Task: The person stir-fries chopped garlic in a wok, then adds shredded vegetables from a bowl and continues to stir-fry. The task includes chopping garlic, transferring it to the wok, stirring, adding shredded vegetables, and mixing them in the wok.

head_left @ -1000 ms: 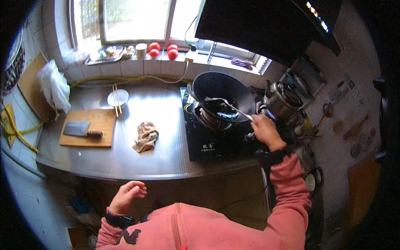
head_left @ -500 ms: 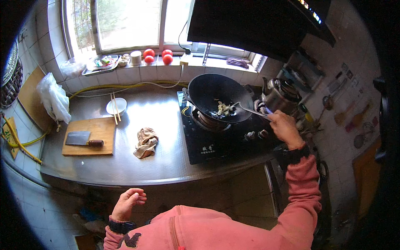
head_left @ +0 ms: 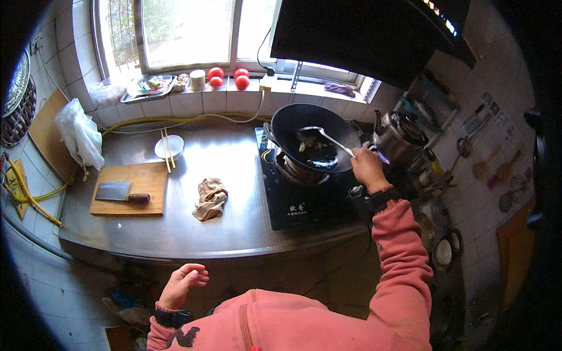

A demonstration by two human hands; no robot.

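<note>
My right hand (head_left: 366, 167) grips the handle of a metal spatula (head_left: 328, 137), whose head is inside the black wok (head_left: 290, 120) among some pale food bits (head_left: 307, 144). The wok sits on a black gas hob (head_left: 293, 210). My left hand (head_left: 184, 284) hangs in front of the counter, fingers loosely curved, holding nothing. On the steel counter lie a crumpled tan cloth (head_left: 209, 199) and a wooden board (head_left: 129, 175) with a cleaver (head_left: 117, 191). Behind the board is a white bowl (head_left: 175, 149) with chopsticks (head_left: 165, 143) across it.
A steel kettle (head_left: 398, 146) stands right of the wok, below hanging utensils (head_left: 497, 164). A dark range hood (head_left: 345, 41) overhangs the hob. Tomatoes (head_left: 241, 79), a tray (head_left: 146, 93) and a cup (head_left: 198, 79) line the windowsill. A plastic bag (head_left: 79, 131) is at the left.
My right hand moved right about half a second ago and has since swung back left, with the spatula head shifting leftward in the wok. My left hand keeps much the same pose.
</note>
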